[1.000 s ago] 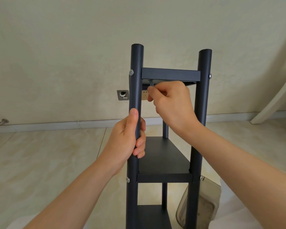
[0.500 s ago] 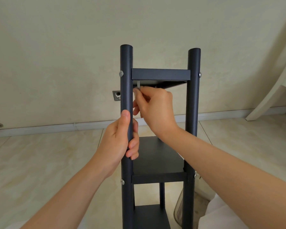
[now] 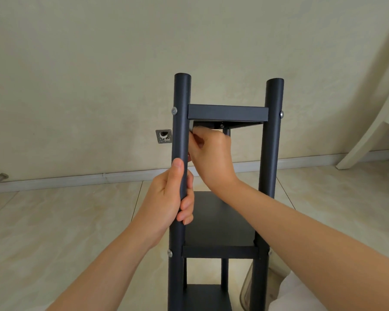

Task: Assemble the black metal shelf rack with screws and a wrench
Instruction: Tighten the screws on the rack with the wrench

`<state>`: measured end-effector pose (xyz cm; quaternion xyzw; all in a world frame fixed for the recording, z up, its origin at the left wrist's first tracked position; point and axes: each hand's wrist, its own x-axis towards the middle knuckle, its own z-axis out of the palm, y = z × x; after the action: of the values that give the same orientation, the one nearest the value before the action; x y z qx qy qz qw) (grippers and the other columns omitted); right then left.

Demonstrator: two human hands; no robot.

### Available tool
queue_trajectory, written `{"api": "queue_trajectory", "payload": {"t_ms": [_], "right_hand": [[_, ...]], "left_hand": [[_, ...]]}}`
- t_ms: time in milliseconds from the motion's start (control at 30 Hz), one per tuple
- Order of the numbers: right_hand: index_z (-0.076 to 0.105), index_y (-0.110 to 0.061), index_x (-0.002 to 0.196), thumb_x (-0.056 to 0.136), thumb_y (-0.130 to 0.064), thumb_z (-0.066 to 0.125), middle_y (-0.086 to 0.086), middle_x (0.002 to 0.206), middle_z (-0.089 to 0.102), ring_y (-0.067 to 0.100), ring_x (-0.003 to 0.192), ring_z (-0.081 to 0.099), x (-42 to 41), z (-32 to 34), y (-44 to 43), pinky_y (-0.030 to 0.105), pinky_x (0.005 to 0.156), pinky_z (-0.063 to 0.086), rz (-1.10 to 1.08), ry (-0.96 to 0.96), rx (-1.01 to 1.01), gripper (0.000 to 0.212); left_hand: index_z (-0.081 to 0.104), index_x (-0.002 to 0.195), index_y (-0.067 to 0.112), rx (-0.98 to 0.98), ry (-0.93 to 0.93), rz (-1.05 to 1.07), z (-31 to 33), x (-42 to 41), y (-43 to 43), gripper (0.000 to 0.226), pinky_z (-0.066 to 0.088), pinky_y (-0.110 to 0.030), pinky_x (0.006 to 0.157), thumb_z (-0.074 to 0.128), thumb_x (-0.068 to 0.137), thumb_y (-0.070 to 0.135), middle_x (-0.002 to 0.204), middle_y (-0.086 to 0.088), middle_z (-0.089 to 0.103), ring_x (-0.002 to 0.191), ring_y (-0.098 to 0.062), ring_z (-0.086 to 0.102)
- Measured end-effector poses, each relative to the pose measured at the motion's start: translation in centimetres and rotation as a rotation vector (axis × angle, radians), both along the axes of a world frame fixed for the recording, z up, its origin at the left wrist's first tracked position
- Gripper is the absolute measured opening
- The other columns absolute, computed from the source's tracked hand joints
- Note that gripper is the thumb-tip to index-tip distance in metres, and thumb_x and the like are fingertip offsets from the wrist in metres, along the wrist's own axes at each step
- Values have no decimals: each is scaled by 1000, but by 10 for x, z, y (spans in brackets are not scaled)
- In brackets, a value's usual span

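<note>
Black rack (image 3: pixel 220 252) stood upright on the floor | my left hand (image 3: pixel 166 198) gripped its front left post (image 3: pixel 180 122) | my right hand (image 3: pixel 211 153) pinched the wrench (image 3: pixel 191 127), upright just above my fingers, under the top shelf (image 3: pixel 227 113) corner beside that post | half a second earlier the wrench stood slightly further from the post.

Both forearms are raised, both hands closed.
The left hand (image 3: pixel 166 198) is wrapped round the post (image 3: pixel 180 131), thumb laid upward along it; the right hand (image 3: pixel 211 153) is held higher, fingers curled, with the wrench (image 3: pixel 191 127) pinched at the fingertips.
</note>
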<state>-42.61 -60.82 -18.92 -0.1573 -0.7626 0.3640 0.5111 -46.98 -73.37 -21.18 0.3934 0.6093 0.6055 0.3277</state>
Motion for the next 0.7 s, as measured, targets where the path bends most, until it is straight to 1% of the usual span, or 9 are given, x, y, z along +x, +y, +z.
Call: {"api": "queue_trajectory", "payload": {"t_ms": [133,267,333,400,433,467,567,633,700], "right_hand": [[48,-18,53,97,-6,53,-13,47,55,0,45,58,11,2,-3,7,53,40,24,-105,-53,46],[56,4,60,95,-10,54,9,53,63,-1,43,53,22,14,-4,13,50,39,-7,-170,-49,38],[59,9,66,95,-11,54,16,58,64,12,44,48,26,19,-2,23,52,41,-20,-168,-35,36],[59,12,68,94,-12,54,23,62,63,30,54,49,29,23,-2,33,56,43,-24,-158,-32,36],[58,12,67,94,-12,54,25,62,62,31,54,47,29,25,-1,34,56,42,-22,-157,-34,36],[56,13,65,93,-11,54,25,62,61,26,51,44,30,26,-1,32,54,41,-18,-161,-36,37],[54,14,63,92,-8,53,24,59,61,3,42,47,31,28,-1,19,49,39,19,-168,-70,36],[55,15,64,92,-6,53,22,56,62,-1,40,52,31,28,-1,16,49,40,52,-156,-106,35],[58,14,64,92,-6,53,12,51,62,-1,40,53,32,27,-1,15,49,41,73,-143,-132,35]], "left_hand": [[54,67,24,-6,15,3,1,-1,-1,63,42,-25,45,36,83,82,49,-1,40,39,-14,37],[54,66,24,-2,6,-10,2,1,-1,62,42,-26,44,37,80,83,48,-1,38,38,-15,35],[53,67,23,1,8,-13,3,3,0,62,41,-27,43,37,81,81,49,-2,38,39,-16,35],[53,69,20,2,8,-12,3,4,0,63,41,-28,43,37,82,80,49,-3,38,39,-17,35],[52,70,19,1,7,-10,3,4,1,64,42,-28,43,37,82,80,50,-3,38,40,-17,35],[52,71,18,0,4,-8,3,4,2,64,42,-28,43,37,82,79,50,-3,38,40,-17,35],[51,72,16,0,1,-5,3,5,4,65,42,-27,43,37,82,79,49,-3,38,39,-17,35],[51,73,15,-7,4,-6,3,5,4,65,42,-28,43,36,82,78,49,-3,38,39,-17,35],[51,73,15,-8,6,-8,3,4,4,65,43,-28,44,36,82,78,49,-3,39,40,-17,36]]}}
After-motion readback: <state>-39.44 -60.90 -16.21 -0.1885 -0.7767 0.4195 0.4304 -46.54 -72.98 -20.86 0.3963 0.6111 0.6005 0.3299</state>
